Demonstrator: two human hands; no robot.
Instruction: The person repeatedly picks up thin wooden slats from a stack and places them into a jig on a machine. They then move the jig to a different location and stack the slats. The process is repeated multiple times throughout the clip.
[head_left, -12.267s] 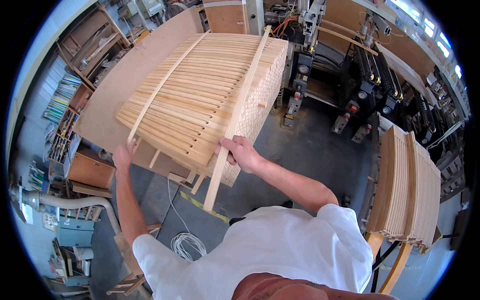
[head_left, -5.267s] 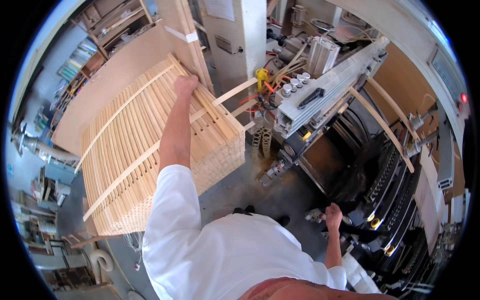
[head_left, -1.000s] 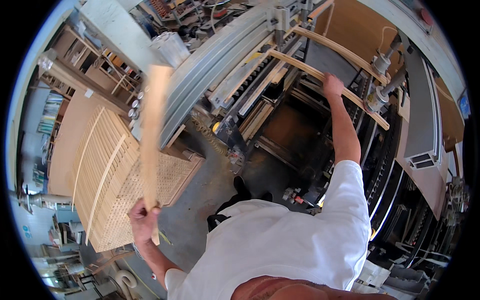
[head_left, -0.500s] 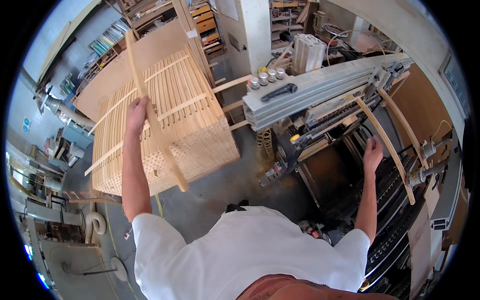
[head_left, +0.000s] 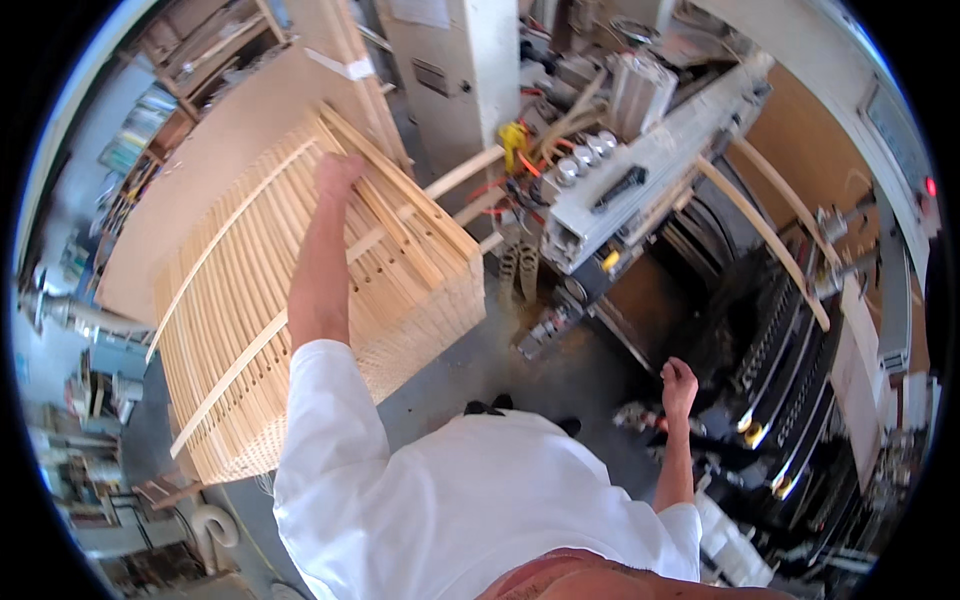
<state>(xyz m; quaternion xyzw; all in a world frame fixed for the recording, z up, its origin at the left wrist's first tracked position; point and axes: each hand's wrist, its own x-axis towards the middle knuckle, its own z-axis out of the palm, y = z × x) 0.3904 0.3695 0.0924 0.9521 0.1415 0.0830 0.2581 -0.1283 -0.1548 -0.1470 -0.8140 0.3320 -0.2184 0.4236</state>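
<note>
Left grip: left hand [head_left: 338,178] lies on top of the stack of wooden slats [head_left: 300,300], fingers spread flat-ish over the far end; looks like it's pressing on a slat rather than wrapped round one; can't really tell if it's clamped on anything
Right grip: right hand [head_left: 680,382] is down low by the machine, curled into a loose fist; whether there's something inside it, no idea, too small to make out
Slat stack: big pile of pale strips, lying side by side, with a couple of thin cross strips running over the top; it sits to the person's left, just beside the machine
Machine: grey metal beam [head_left: 650,180] with a row of round knobs; two curved wooden strips [head_left: 765,240] sit in the dark frame to the right of it
Floor: grey concrete [head_left: 500,370]; dark shoes show just above the white shirt
Background: shelves [head_left: 190,50] and a big sheet of board [head_left: 230,150] behind the stack
</note>
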